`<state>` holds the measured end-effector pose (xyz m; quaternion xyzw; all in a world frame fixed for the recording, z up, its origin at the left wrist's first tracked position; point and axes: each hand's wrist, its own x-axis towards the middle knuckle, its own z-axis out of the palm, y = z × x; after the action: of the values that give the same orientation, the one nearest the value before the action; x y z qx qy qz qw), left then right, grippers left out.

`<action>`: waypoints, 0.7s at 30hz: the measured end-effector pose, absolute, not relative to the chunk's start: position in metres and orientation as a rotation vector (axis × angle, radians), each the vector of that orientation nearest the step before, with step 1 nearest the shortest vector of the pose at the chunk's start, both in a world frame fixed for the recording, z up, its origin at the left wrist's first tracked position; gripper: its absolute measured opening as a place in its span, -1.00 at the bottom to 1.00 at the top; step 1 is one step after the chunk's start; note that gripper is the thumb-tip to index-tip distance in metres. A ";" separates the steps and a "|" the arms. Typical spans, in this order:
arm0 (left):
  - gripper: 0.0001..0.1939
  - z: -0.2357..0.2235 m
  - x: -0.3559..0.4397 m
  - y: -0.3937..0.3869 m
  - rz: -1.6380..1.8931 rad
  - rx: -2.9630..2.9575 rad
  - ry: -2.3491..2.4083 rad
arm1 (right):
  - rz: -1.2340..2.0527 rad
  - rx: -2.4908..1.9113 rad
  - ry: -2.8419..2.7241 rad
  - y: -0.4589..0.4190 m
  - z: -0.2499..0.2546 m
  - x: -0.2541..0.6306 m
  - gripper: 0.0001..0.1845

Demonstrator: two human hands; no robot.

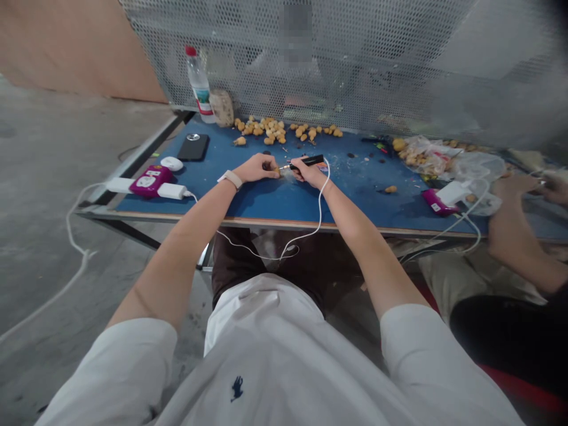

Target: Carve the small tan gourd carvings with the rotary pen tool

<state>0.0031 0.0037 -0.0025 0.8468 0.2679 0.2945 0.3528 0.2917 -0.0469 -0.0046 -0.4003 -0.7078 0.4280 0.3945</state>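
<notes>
My left hand (257, 167) is closed around a small tan piece (276, 171) on the blue table top (266, 201). A pale watch band sits on that wrist. My right hand (309, 173) grips a black pen-shaped tool (307, 161) whose tip points left and meets the tan piece. A white cable (320, 201) runs from the tool over the table's front edge to my lap.
Several tan pieces (275, 129) lie at the back near a perforated metal screen (310, 53). A bottle (199, 84), a black phone (193, 147), and a magenta and white box (151, 180) stand at left. Another person's arm (515, 236), plastic bags (439, 157) and a second box (444, 198) are at right.
</notes>
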 end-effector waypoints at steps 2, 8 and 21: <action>-0.53 -0.002 0.003 0.003 0.756 2.189 0.696 | 1.084 -1.014 -1.799 -0.047 -0.004 0.292 -0.24; -0.53 -0.002 0.004 0.003 0.768 2.192 0.703 | 1.090 -0.989 -1.793 -0.046 -0.006 0.291 -0.21; -0.52 -0.001 0.003 0.003 0.757 2.201 0.710 | 1.180 -1.004 -1.786 -0.044 -0.007 0.291 -0.19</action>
<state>0.0034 0.0030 -0.0012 0.8484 0.2737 0.2918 0.3466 0.2911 -0.0440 -0.0067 -0.3931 -0.6990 0.4619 0.3788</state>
